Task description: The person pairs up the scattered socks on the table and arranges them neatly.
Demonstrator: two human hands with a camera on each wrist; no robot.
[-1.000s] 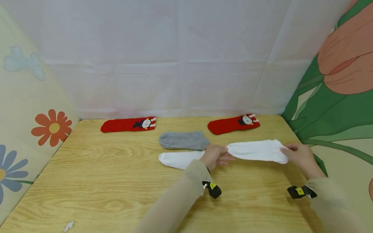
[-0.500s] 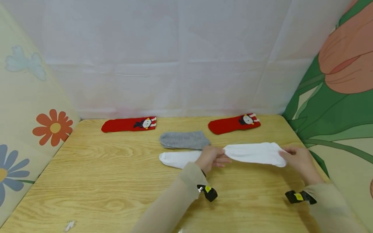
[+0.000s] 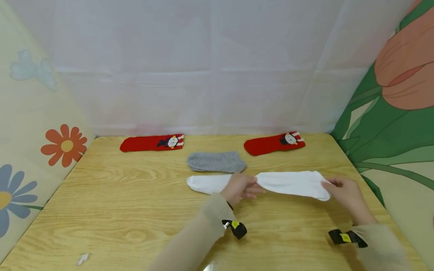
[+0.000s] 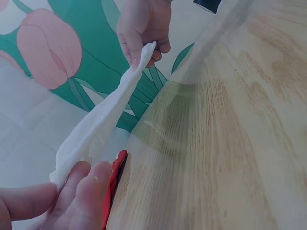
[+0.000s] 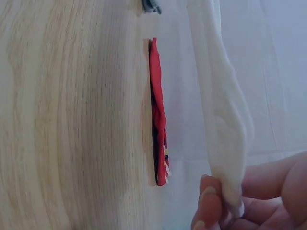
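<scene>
A white sock [image 3: 291, 183] is stretched between both hands, raised above the table. My left hand [image 3: 240, 187] pinches its toe end between thumb and fingers. At the cuff end, my right hand [image 3: 346, 194] grips the edge with thumb and fingertips. The wrist views show the same white sock [image 4: 103, 117] as a narrow strip held clear of the wood. A second white sock [image 3: 207, 183] lies flat on the table, partly hidden behind the left hand. Just beyond it lies a grey sock [image 3: 216, 162].
Two red socks with cartoon faces lie near the table's back edge, one red sock [image 3: 145, 143] at left, another red sock [image 3: 271, 145] at right. White cloth [image 3: 203, 75] hangs behind. Flower-printed panels [image 3: 390, 124] flank the wooden table [image 3: 118, 210].
Both hands have shifted slightly left and toward the near side, carrying the stretched white sock with them. The socks on the table stay in place.
</scene>
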